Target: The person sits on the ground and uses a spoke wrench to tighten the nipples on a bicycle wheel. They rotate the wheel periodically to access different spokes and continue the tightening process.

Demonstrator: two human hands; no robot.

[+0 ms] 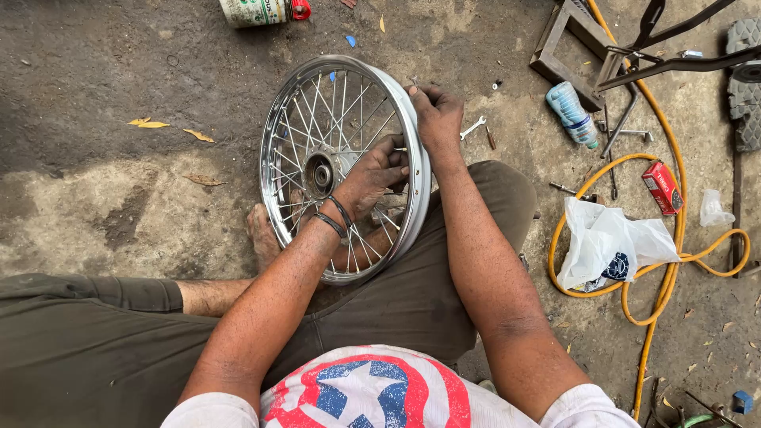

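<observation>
While the spoked wheel (345, 166) stands at frame centre against the person's legs, left hand (372, 176) grips spokes near the hub, right hand (434, 112) pinches the rim's top edge. Most spokes look fitted; tightness can't be judged.

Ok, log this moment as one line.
left hand: inside shiny spoked metal wheel, gripping spokes | right hand: pinching at rim top | small spanner: on ground

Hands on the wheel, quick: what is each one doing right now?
Left hand: closed around the spokes inside the wheel rim.
Right hand: fingers pinched at the rim's outer edge; what it holds cannot be told.
</observation>
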